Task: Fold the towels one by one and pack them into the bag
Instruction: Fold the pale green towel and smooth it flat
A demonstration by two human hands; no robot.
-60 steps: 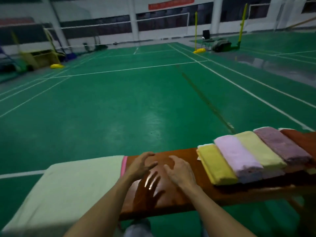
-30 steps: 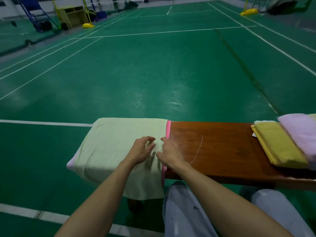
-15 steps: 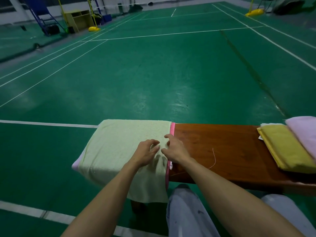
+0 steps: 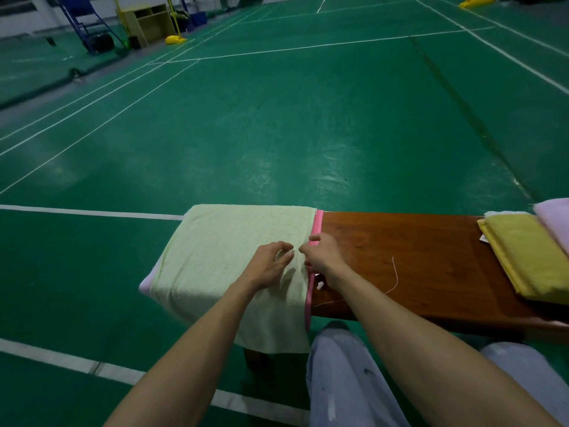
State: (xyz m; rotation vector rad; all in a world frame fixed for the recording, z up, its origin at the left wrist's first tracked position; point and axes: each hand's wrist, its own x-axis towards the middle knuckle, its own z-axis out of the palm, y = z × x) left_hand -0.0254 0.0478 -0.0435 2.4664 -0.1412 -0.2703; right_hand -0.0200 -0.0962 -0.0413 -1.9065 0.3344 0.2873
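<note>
A pale green towel (image 4: 228, 254) lies draped over the left end of the wooden bench (image 4: 415, 257). A pink towel (image 4: 317, 224) lies under it, showing only as a strip along its right edge. My left hand (image 4: 269, 266) sits on the green towel near that edge, its curled fingers bunching the cloth. My right hand (image 4: 323, 255) pinches the towel's right edge just beside it. Folded towels lie at the bench's right end, a yellow towel (image 4: 529, 257) and a lilac towel (image 4: 554, 220). No bag is in view.
A loose thread (image 4: 394, 275) lies on the bench between my right arm and the folded towels. My legs in light trousers (image 4: 348, 380) are just in front of the bench. Green court floor surrounds it, with a blue cart (image 4: 89, 32) and wooden shelf (image 4: 147, 23) far back left.
Both hands moved left from the bare bench onto the green towel's right edge. Over the last second they have stayed there, fingers curling into the cloth.
</note>
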